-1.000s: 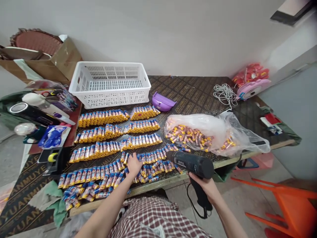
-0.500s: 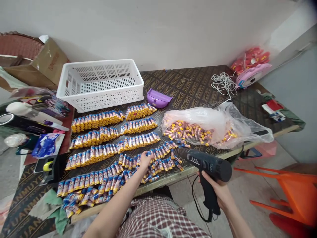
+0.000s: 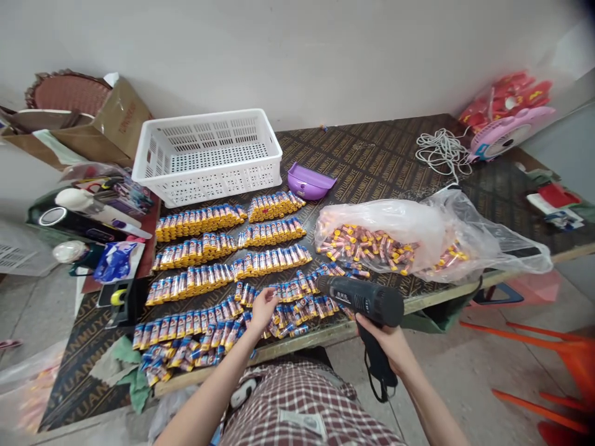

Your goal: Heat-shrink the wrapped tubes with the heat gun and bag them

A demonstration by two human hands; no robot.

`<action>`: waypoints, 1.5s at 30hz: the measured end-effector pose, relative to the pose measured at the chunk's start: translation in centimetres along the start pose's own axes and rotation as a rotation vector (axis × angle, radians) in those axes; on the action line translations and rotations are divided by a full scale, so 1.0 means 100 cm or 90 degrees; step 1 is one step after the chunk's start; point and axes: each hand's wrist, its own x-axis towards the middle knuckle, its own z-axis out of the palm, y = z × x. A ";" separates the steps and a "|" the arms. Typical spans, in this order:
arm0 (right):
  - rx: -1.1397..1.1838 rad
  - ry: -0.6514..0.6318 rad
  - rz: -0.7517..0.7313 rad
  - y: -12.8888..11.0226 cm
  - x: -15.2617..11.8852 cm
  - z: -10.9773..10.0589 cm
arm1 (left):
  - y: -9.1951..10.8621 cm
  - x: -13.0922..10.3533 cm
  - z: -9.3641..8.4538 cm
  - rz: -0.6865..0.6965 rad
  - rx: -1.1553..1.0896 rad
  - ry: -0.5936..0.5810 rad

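Observation:
My right hand (image 3: 379, 331) grips the handle of a black heat gun (image 3: 362, 298), its nozzle pointing left over the near rows of small tubes. The tubes have blue tops, yellow bottoms and printed wraps. My left hand (image 3: 264, 308) is over the front rows, with fingers curled and thumb near forefinger. Whether a tube is between those fingers is hidden. Behind it stand neat rows of tubes (image 3: 272, 261), packed side by side. Loose tubes (image 3: 174, 356) lie in a heap at the front left edge. A clear plastic bag (image 3: 395, 217) spills more tubes, yellow-ended and pinkish.
A white plastic crate (image 3: 209, 179) stands behind the rows, beside a purple scoop-like container (image 3: 310, 181). Coiled white cable (image 3: 444, 152) and a pink fan (image 3: 504, 139) are at the back right. A tape dispenser (image 3: 119, 303) and green cloth (image 3: 132, 371) lie left. Orange stool (image 3: 576, 365) stands right.
The heat gun has moved left, its nozzle now over the tubes beside the bag. My left hand has shifted left along the front rows. The camera view has turned slightly left.

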 end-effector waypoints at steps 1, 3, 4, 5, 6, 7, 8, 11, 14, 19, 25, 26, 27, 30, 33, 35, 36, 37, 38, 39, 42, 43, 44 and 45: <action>-0.009 -0.016 -0.004 -0.001 0.001 0.005 | -0.006 -0.004 -0.009 0.003 -0.002 0.004; -0.017 -0.044 -0.012 -0.004 0.001 0.015 | -0.017 -0.012 -0.025 0.000 -0.016 0.014; -0.022 -0.053 -0.013 -0.006 0.000 0.020 | -0.021 -0.016 -0.032 -0.003 -0.023 0.022; -0.029 -0.059 -0.013 -0.008 -0.001 0.024 | -0.025 -0.019 -0.038 -0.005 -0.028 0.030; -0.040 -0.063 -0.012 -0.009 -0.002 0.028 | -0.027 -0.022 -0.043 -0.006 -0.029 0.038; -0.056 -0.070 -0.011 -0.011 -0.004 0.032 | -0.028 -0.025 -0.048 -0.005 -0.029 0.046; -0.076 -0.078 -0.012 -0.011 -0.006 0.036 | -0.029 -0.027 -0.052 -0.003 -0.025 0.054; -0.137 -0.111 -0.031 -0.010 -0.012 0.046 | -0.031 -0.029 -0.057 0.000 -0.015 0.068; -0.157 -0.139 -0.051 -0.004 -0.018 0.056 | -0.034 -0.023 -0.055 0.002 -0.014 0.071; -0.161 -0.117 -0.070 0.003 -0.022 0.053 | -0.031 -0.008 -0.046 0.016 -0.014 0.067; -0.152 0.014 -0.086 -0.003 -0.008 0.012 | -0.024 -0.002 -0.037 0.017 0.016 0.047; -0.133 0.047 -0.089 -0.005 -0.005 0.005 | -0.023 -0.002 -0.033 0.017 0.027 0.035; -0.108 0.077 -0.092 -0.007 -0.002 -0.001 | -0.021 -0.001 -0.027 0.018 0.040 0.017; -0.024 0.120 -0.080 -0.012 0.001 -0.016 | -0.010 0.004 0.001 0.024 0.094 -0.034; 0.034 0.132 -0.039 -0.012 -0.002 -0.026 | 0.004 0.013 0.037 0.053 0.168 -0.022; 0.057 0.152 -0.024 -0.010 -0.007 -0.032 | 0.013 0.018 0.060 0.040 0.234 0.018; 0.066 0.164 -0.018 -0.008 -0.010 -0.035 | 0.017 0.021 0.070 0.019 0.272 0.043; 0.072 0.172 -0.012 -0.006 -0.013 -0.038 | 0.020 0.023 0.078 -0.008 0.307 0.065; 0.078 0.180 -0.006 -0.004 -0.015 -0.041 | 0.022 0.024 0.086 -0.033 0.338 0.081; 0.083 0.186 -0.001 -0.001 -0.017 -0.043 | 0.024 0.025 0.093 -0.047 0.360 0.089; 0.095 0.207 0.010 0.009 -0.021 -0.052 | 0.027 0.025 0.110 -0.037 0.380 0.076; 0.095 0.212 0.012 0.012 -0.022 -0.055 | 0.028 0.025 0.115 -0.026 0.378 0.072; 0.094 0.215 0.014 0.016 -0.022 -0.058 | 0.029 0.025 0.120 -0.014 0.376 0.070; 0.090 0.214 0.015 0.019 -0.022 -0.060 | 0.031 0.026 0.124 0.000 0.373 0.066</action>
